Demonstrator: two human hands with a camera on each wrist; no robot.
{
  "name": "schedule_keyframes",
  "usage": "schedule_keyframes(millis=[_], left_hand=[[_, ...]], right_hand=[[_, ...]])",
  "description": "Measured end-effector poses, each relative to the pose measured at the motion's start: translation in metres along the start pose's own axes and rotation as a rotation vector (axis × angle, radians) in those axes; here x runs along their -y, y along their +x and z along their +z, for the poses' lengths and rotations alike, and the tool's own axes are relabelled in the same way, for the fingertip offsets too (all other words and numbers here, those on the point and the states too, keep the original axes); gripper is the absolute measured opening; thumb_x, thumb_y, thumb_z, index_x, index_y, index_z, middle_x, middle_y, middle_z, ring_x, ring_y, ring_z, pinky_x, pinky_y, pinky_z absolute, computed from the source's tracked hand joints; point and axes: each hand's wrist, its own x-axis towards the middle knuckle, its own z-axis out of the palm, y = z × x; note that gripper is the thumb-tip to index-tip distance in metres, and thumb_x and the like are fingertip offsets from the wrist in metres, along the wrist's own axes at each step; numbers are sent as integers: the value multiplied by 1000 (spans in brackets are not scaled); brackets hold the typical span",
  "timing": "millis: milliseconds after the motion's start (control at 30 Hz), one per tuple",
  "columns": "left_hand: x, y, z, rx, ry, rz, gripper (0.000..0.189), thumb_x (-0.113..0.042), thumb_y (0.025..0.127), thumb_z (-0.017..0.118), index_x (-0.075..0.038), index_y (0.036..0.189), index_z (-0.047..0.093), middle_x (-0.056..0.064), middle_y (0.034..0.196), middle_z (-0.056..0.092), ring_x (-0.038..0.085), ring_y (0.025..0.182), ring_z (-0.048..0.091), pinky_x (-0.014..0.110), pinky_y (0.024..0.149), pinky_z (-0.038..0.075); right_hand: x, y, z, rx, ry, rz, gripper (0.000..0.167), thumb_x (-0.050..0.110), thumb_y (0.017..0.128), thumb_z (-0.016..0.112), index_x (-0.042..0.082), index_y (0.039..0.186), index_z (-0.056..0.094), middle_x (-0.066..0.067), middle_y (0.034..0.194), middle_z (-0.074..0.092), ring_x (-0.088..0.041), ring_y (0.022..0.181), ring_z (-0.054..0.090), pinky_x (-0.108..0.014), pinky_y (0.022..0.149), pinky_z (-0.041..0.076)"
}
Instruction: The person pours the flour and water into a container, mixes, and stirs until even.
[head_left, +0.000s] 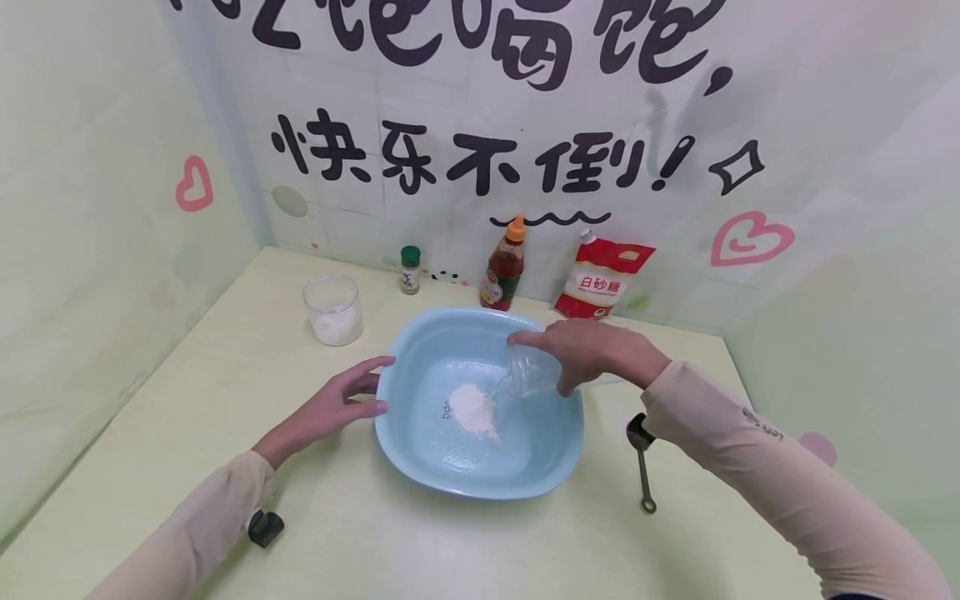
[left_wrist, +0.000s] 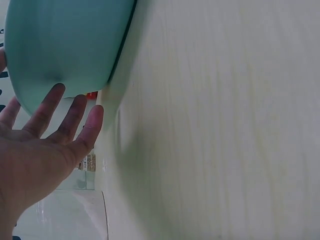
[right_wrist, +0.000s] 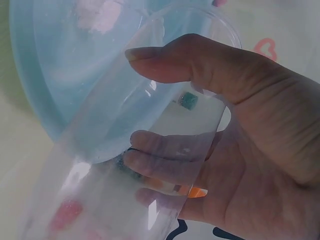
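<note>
Head view, from left to right: over the pale wood-grained tabletop (head_left: 337,517), left hand (head_left: 326,408) with fingers extended and spread, touching the left rim of the pale-blue, rounded plastic basin (head_left: 408,442), not curled round it; just beyond, clear round jar (head_left: 333,321) with white contents low inside; farther back, small clear spice bottle (head_left: 410,272) with green cap; at centre, basin flat on the tabletop, probably light and fairly stiff, apt to slide if pushed from one side; best steadied at the rim, with support against the outer wall; inside, low heap of loose white powder (head_left: 471,408), presumably soft and easily scattered; behind the far rim, upright red-brown sauce bottle (head_left: 504,271) with orange nozzle; over the basin's right half, clear cylindrical plastic-looking container (head_left: 532,375), tilted, mouth towards the powder, seemingly with clear liquid at the lip; gripped by the right hand (head_left: 592,354), thumb on one side, curled fingers on the other; likely light, thin-walled, slippery when wet; best held round the body, firmly but without denting; at the back, red-and-white sugar pouch (head_left: 600,279); farthest right, dark long-handled spoon (head_left: 642,467) on the tabletop, beside the right sleeve.
</note>
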Motion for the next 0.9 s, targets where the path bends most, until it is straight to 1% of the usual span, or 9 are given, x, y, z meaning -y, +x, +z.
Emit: schedule_keyframes(millis=[133, 267, 367, 500, 667, 900], left_hand=[[0, 0, 0, 0, -2, 4, 67, -22, 95, 69, -16, 154, 37, 23, 140, 57, 44, 130, 53, 53, 103, 50], [1, 0, 1, -3, -2, 25, 67, -19, 95, 69, -14, 154, 36, 24, 140, 57, 44, 130, 53, 53, 103, 50], [2, 1, 2, -6, -1, 41, 67, -17, 95, 68, -13, 154, 37, 25, 140, 57, 45, 129, 54, 54, 103, 50], [2, 1, 2, -4, -3, 47, 67, -17, 95, 68, -13, 154, 36, 25, 140, 56, 45, 129, 53, 54, 102, 50], [1, 1, 3, -2, -4, 45, 67, -16, 95, 68, -13, 154, 36, 25, 140, 56, 45, 129, 53, 53, 102, 51], [-1, 1, 3, -5, 2, 33, 67, -17, 95, 68, -13, 154, 36, 25, 139, 57, 45, 129, 54, 53, 102, 50]], right_hand=[[1, 1, 0, 4, -14, 14, 101, 15, 70, 91, 36, 152, 37, -8, 127, 60, -26, 109, 58, -39, 82, 59], [0, 4, -1, 3, -28, 27, 101, 15, 69, 91, 36, 152, 37, -10, 125, 61, -25, 105, 58, -38, 80, 59], [0, 7, -2, -12, -36, 38, 102, 16, 68, 92, 37, 152, 38, -10, 122, 61, -25, 103, 59, -38, 79, 59], [1, 8, -3, -37, -42, 38, 104, 16, 66, 92, 37, 152, 38, -8, 121, 61, -24, 102, 59, -37, 77, 60], [4, 10, -3, -76, -101, 29, 103, 16, 64, 93, 38, 150, 41, -7, 118, 61, -24, 100, 59, -36, 77, 60], [9, 9, -1, -141, -189, 25, 103, 16, 64, 94, 39, 150, 43, -10, 123, 59, -26, 103, 58, -37, 76, 60]])
